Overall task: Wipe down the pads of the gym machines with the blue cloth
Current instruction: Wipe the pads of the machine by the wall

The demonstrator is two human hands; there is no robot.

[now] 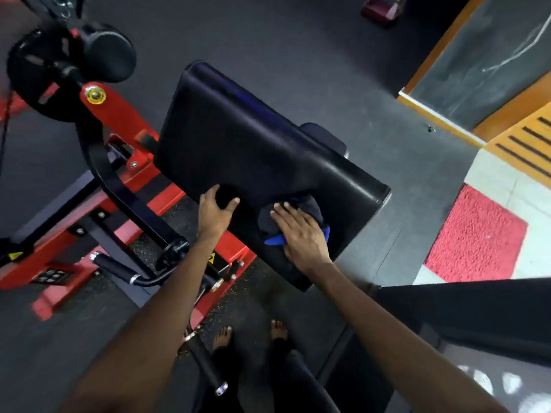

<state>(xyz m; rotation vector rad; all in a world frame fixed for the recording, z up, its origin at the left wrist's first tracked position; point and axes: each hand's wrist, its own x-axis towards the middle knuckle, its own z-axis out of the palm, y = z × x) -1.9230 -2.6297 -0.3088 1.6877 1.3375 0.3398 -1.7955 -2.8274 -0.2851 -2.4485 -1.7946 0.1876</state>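
My right hand (301,234) pressed the blue cloth (293,223) flat-fingered onto the black pad (253,144); my left hand (215,211) gripped its edge.

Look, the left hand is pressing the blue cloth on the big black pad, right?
Not quite. The head view shows that it is the right hand, not the left, pressing the blue cloth on the big black pad.

A red, coarse-textured doormat (477,234) lay on pale floor tiles (492,180) beside the dark speckled rubber gym floor (268,31). An orange louvred wooden panel (524,141) stood nearby; a blurred maroon object (380,10), possibly gym equipment, sat further off.
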